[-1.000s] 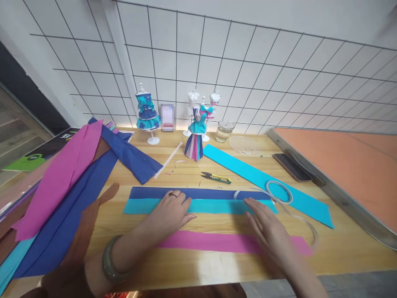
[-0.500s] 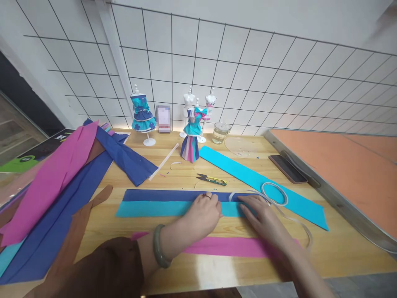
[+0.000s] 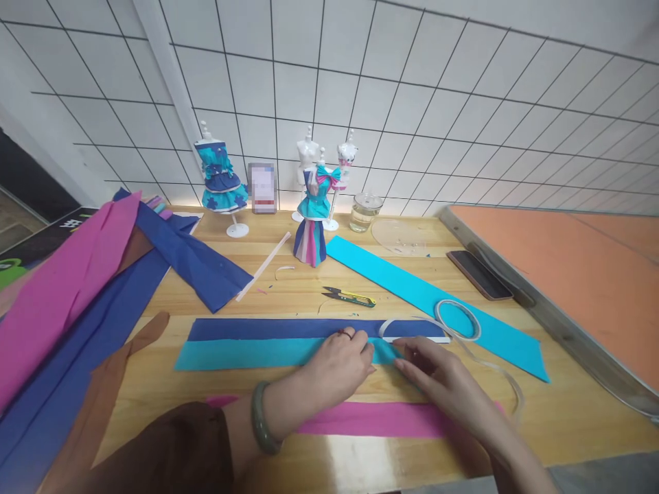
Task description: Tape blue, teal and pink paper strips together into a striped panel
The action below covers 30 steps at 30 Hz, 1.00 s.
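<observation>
A turquoise crepe paper strip [image 3: 247, 353] lies along a dark blue crepe paper strip [image 3: 268, 327], overlapping its near edge. My left hand [image 3: 342, 360], fingers curled together, presses on the turquoise strip near the seam. Further right, my right hand [image 3: 437, 374] pinches the end part of the turquoise strip, which is wrinkled and folded toward me. Beside its fingertips, a white line of tape shows along the blue strip. A narrow tape [image 3: 507, 381] loops loosely from a tape roll [image 3: 457, 320] behind my right hand. Both thumbs are partly hidden.
Thread snips [image 3: 349, 296] lie beyond the strips. A long turquoise piece [image 3: 391, 274] slants behind, near a phone [image 3: 478, 274]. A pink strip [image 3: 381, 418] lies nearest me. Small dressed mannequins [image 3: 311, 206] and a glass [image 3: 365, 211] stand at the back; crepe sheets [image 3: 66, 274] pile left.
My right hand has drawn the right end of the turquoise strip toward me, uncovering the white tape line on the blue strip. My left hand stays pressed on the strips. The view has tilted slightly.
</observation>
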Each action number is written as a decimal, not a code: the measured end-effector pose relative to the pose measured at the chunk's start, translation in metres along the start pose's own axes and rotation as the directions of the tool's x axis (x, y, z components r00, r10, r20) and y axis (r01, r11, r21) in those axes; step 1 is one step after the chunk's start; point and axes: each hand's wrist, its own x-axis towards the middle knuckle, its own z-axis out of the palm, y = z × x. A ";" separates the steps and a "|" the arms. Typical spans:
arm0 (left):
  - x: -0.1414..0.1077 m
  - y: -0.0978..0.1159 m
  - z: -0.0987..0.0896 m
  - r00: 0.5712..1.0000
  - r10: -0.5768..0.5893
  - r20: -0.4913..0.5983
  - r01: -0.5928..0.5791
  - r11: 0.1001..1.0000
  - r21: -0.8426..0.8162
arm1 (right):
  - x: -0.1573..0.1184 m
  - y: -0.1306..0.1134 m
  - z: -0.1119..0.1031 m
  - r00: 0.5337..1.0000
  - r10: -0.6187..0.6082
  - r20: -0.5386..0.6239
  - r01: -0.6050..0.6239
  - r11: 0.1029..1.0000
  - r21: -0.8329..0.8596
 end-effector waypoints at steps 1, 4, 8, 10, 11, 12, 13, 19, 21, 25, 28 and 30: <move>0.000 0.000 0.001 1.000 0.001 -0.006 -0.001 1.000 -0.003 | 0.001 0.003 0.000 0.999 0.026 -0.026 -0.026 1.000 0.006; 0.000 -0.001 0.003 1.000 -0.005 -0.022 0.005 1.000 -0.023 | 0.006 0.013 -0.003 0.994 0.112 -0.019 -0.113 0.992 -0.054; 0.000 -0.002 0.005 1.000 -0.017 -0.023 0.016 0.999 -0.044 | 0.005 0.019 -0.010 0.980 0.175 0.098 -0.155 0.971 -0.182; 0.000 -0.002 0.005 1.000 -0.016 -0.019 0.015 0.999 -0.046 | 0.004 0.020 -0.013 0.980 0.163 0.111 -0.134 0.964 -0.231; 0.000 -0.002 0.005 1.000 -0.015 -0.017 0.014 0.999 -0.046 | 0.003 0.021 -0.014 0.982 0.157 0.108 -0.127 0.961 -0.246; 0.000 -0.002 0.004 1.000 -0.015 -0.017 0.014 0.999 -0.047 | 0.002 0.021 -0.016 0.982 0.156 0.102 -0.126 0.960 -0.250; 0.000 -0.002 0.004 1.000 -0.014 -0.016 0.014 0.999 -0.050 | 0.002 0.021 -0.017 0.983 0.160 0.092 -0.134 0.961 -0.243; 0.001 -0.002 0.007 1.000 -0.015 -0.003 0.015 0.998 -0.055 | -0.001 0.006 -0.028 0.981 0.181 0.072 -0.181 0.983 -0.006; 0.001 -0.001 0.008 0.999 -0.034 -0.005 0.033 0.997 -0.068 | -0.003 -0.005 -0.029 0.977 0.185 0.102 -0.198 0.971 0.135; 0.002 -0.001 0.009 0.993 -0.112 -0.023 0.107 0.982 -0.157 | -0.006 -0.032 -0.018 0.985 0.110 0.131 -0.150 0.924 0.352; 0.002 -0.001 0.009 0.989 -0.148 -0.025 0.137 0.960 -0.246 | -0.003 -0.055 -0.001 0.992 -0.022 0.126 -0.020 0.946 0.324; 0.001 -0.001 0.009 0.986 -0.165 -0.032 0.148 0.941 -0.304 | -0.001 -0.068 0.009 0.988 -0.099 0.121 0.066 0.965 0.256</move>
